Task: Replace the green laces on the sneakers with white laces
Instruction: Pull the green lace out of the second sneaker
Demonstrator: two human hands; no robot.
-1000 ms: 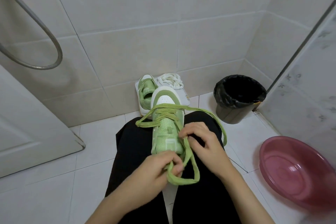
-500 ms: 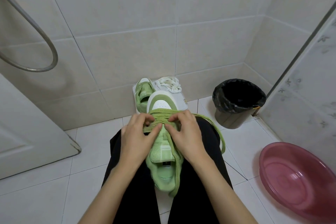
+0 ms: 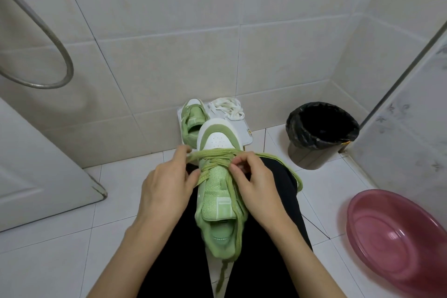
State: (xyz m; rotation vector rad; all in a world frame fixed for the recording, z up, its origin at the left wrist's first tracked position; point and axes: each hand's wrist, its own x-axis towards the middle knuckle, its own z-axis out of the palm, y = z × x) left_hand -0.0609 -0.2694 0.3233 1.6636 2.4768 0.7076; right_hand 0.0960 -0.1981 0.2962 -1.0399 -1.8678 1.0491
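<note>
- Tiled bathroom floor (image 3: 60,249); green sneaker (image 3: 217,191) lay on lap (image 3: 174,273), toe away.
- Left hand (image 3: 167,186) fingers pinched green lace (image 3: 212,153) beside sneaker.
- Right hand (image 3: 256,184) fingers pinched same lace over tongue.

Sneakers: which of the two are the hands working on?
The near sneaker, on the lap: left hand and right hand pinch its green lace. The far sneaker sits untouched.
</note>
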